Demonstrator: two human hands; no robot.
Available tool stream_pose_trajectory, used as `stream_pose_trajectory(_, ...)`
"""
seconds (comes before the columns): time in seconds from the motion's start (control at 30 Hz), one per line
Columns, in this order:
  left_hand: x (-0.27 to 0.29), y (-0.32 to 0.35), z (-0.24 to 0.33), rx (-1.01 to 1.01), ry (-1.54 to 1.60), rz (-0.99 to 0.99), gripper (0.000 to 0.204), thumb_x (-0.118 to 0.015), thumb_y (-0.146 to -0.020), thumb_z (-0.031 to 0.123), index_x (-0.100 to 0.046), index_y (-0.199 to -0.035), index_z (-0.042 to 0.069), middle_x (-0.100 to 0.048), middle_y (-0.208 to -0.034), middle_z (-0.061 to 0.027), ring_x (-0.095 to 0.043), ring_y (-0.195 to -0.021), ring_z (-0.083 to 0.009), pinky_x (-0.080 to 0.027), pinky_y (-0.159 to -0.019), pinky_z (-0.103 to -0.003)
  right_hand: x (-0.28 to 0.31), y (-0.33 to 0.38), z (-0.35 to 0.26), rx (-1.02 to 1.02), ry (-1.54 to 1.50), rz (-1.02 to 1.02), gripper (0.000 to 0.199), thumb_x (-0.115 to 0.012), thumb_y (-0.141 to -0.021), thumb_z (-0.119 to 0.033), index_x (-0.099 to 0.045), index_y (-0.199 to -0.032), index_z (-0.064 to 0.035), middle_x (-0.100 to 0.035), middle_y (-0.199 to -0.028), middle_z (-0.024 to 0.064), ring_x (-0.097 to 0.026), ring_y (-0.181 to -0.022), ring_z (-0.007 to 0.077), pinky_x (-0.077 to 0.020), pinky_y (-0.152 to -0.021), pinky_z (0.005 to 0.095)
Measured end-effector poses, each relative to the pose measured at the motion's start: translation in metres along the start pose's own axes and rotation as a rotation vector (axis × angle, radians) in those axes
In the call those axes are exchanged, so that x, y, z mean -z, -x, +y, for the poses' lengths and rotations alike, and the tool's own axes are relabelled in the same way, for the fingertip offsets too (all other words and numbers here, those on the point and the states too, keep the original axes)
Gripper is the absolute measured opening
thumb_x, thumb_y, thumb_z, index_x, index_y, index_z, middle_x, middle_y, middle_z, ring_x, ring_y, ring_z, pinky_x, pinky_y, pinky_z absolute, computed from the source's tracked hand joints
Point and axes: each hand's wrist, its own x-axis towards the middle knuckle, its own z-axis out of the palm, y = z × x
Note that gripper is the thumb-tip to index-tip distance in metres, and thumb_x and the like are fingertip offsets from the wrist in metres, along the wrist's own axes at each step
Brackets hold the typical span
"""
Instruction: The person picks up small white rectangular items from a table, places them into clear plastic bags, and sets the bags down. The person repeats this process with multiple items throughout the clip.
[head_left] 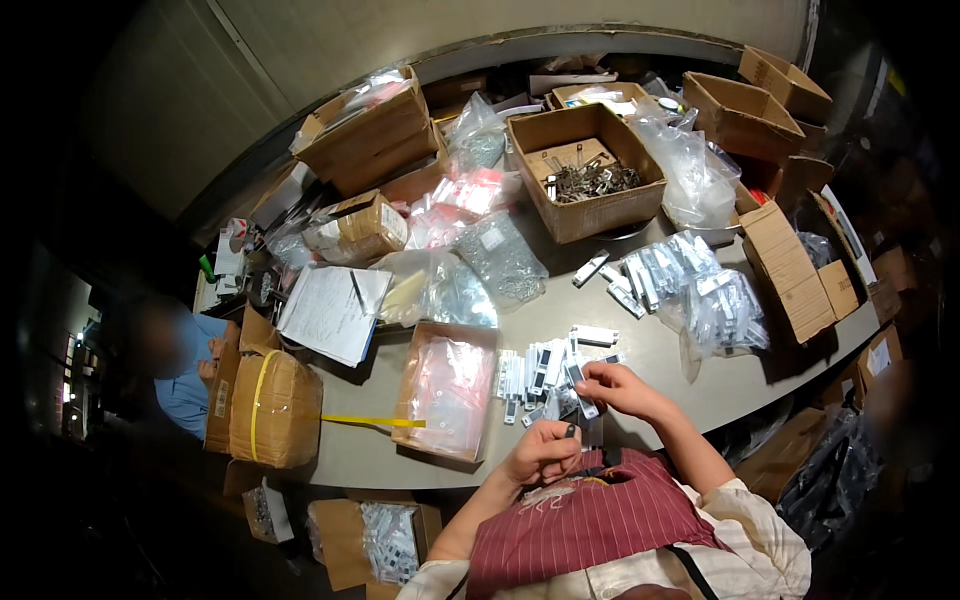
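Observation:
My left hand (545,452) is closed around a small dark metal part near the table's front edge, just above my red striped apron. My right hand (612,385) pinches a small clear packet with a dark piece in it, over a heap of similar small white and clear packets (545,372) on the grey table (660,350). The two hands are close together, a few centimetres apart.
An open shallow box of pink-tinted bags (447,388) lies left of the heap. A carton of metal parts (590,180) stands at the back, bagged packets (700,290) to the right, papers (330,310) and taped cartons (272,405) to the left. Another person sits at far left.

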Motion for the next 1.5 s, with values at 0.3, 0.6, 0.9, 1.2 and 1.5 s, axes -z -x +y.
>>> stream_pose_trajectory(0.3,0.018,-0.016,-0.018,0.059,0.132,0.12,0.039,-0.049,-0.096,0.033,-0.055,-0.099,-0.005,-0.061,-0.07,-0.0145,-0.047,-0.045,-0.0088,-0.032,-0.039,-0.017,0.081,-0.118,0.021,0.197,0.74,0.506,0.038,-0.062,-0.089,-0.034,-0.061,-0.112,-0.0044,-0.066,-0.09,0.0229,-0.065,-0.08,0.0392,-0.0513,-0.07,0.047)
stream_pose_trajectory(0.6,0.02,-0.01,-0.03,0.082,0.14,0.416,0.03,-0.046,-0.102,0.032,-0.055,-0.104,0.003,-0.06,-0.084,-0.005,-0.051,-0.059,-0.006,-0.033,-0.045,-0.018,0.107,-0.178,0.035,0.478,1.468,0.488,0.027,-0.064,-0.068,-0.003,-0.064,-0.094,-0.0077,-0.056,-0.098,0.0085,-0.054,-0.097,0.0303,-0.0468,-0.081,0.0405)
stream_pose_trajectory(0.9,0.026,-0.019,-0.036,-0.064,0.124,0.63,0.033,-0.041,-0.104,0.031,-0.054,-0.108,0.001,-0.062,-0.086,-0.0101,-0.054,-0.063,-0.0107,-0.038,-0.048,-0.021,0.088,-0.13,0.02,0.481,1.1,0.418,0.069,-0.063,-0.064,0.002,-0.049,-0.131,-0.006,-0.046,-0.142,0.0142,-0.055,-0.108,0.0365,-0.0475,-0.091,0.0418)
stream_pose_trajectory(1.2,0.028,-0.039,-0.036,-0.066,-0.039,0.582,0.031,-0.044,-0.102,0.023,-0.055,-0.119,0.0,-0.063,-0.087,-0.0129,-0.059,-0.065,-0.0142,-0.044,-0.05,-0.023,0.096,-0.19,0.052,-0.019,1.069,0.718,0.055,-0.07,-0.075,-0.04,-0.051,-0.103,0.0031,-0.065,-0.087,0.0245,-0.067,-0.081,0.0408,-0.0544,-0.071,0.0473)
stream_pose_trajectory(1.5,0.04,-0.009,-0.02,-0.279,-0.296,0.836,0.024,-0.049,-0.102,0.023,-0.057,-0.111,0.002,-0.061,-0.08,-0.0062,-0.058,-0.063,-0.0112,-0.045,-0.05,-0.022,0.031,-0.114,-0.001,0.09,-0.346,0.203,0.021,-0.061,-0.085,-0.017,-0.058,-0.103,-0.0071,-0.056,-0.079,-0.0001,-0.053,-0.061,0.0086,-0.0484,-0.048,0.0247)
